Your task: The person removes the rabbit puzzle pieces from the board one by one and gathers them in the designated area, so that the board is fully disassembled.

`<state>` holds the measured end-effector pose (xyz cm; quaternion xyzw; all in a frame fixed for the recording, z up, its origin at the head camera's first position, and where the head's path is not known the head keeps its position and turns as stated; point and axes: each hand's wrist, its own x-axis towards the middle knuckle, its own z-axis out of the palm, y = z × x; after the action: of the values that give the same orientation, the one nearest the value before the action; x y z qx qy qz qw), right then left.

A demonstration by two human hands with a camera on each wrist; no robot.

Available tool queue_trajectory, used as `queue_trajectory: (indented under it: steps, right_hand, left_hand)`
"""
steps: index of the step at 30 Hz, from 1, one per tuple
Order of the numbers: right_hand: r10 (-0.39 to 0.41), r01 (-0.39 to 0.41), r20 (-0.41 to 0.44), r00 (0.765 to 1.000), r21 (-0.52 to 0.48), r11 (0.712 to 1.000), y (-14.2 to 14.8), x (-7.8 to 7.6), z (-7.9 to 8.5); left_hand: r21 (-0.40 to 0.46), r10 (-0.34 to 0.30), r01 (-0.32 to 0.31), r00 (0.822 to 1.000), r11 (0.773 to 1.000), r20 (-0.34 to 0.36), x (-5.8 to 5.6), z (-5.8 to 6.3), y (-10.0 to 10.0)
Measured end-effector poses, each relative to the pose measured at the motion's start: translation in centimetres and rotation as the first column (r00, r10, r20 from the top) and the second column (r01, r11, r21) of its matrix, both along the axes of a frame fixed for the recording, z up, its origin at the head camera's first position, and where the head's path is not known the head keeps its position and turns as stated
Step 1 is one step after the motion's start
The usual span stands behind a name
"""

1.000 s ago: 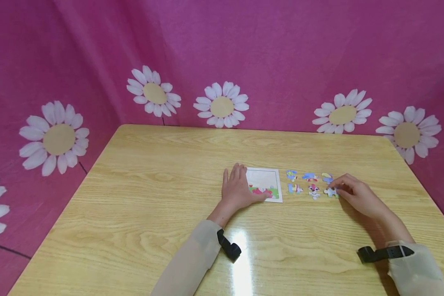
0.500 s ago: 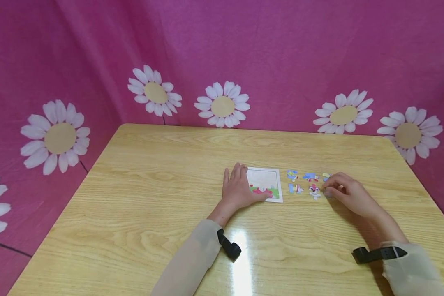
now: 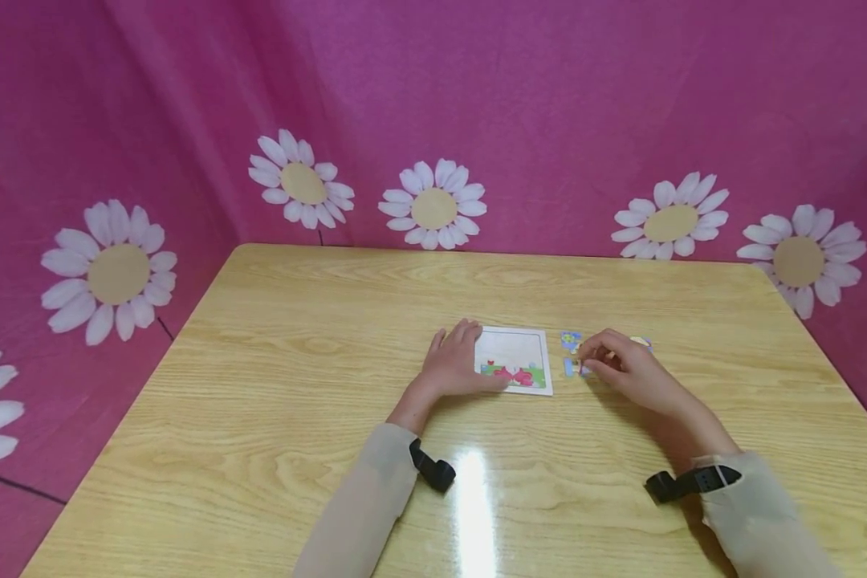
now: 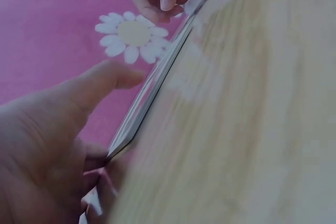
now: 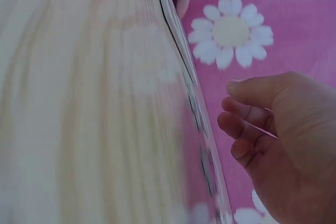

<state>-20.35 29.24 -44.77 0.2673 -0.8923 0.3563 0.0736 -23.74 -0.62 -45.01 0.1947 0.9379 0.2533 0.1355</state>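
Note:
A white-bordered puzzle board [image 3: 511, 345] lies on the table with a green and pink strip printed along its near side. At its left edge is my left hand [image 3: 457, 365], fingers extended and thumb over the near left corner. My right hand [image 3: 636, 377] hovers over the puzzle pieces right of the board, fingers loosely curved. In the right wrist view nothing shows between the thumb [image 5: 254, 90] and fingers. A blue and yellow puzzle piece [image 3: 569, 339] and another blue piece [image 3: 570, 368] peek out left of this hand; a third piece [image 3: 643, 342] shows behind it. Other pieces are hidden beneath it.
The wooden table [image 3: 318, 337] extends around the board and pieces. A pink cloth [image 3: 535, 104] with white daisies hangs behind and on the left side. Each forearm wears a black wrist camera, the left one [image 3: 433, 470] close over the table.
My right hand has moved left from the rightmost pieces to those closer to the board. My left hand has shifted slightly left, uncovering more of the board.

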Motion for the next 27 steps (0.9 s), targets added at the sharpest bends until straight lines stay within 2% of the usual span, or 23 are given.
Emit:
queue_trajectory:
  steps: [7,11,19,27]
  right_hand:
    - [0.033,-0.032,0.07,0.997,-0.02,0.999,-3.4,-0.8,0.4]
    - [0.055,-0.056,0.13,0.99,0.005,0.998,-5.2,-1.2,0.5]
    - [0.118,-0.13,0.229,0.966,0.035,0.991,-8.3,-2.0,0.7]
    - [0.166,-0.182,0.208,0.964,0.062,0.981,-10.0,-2.6,0.1]
  left_hand:
    - [0.009,-0.139,0.138,0.989,0.99,0.056,-0.8,0.5,-1.5]
    - [0.023,-0.186,0.185,0.98,0.983,0.067,-1.1,0.6,-2.0]
    - [0.056,-0.197,0.193,0.978,0.98,0.074,-1.2,0.5,-2.5]
    - [0.082,-0.205,0.199,0.976,0.977,0.076,-1.2,0.3,-2.7]
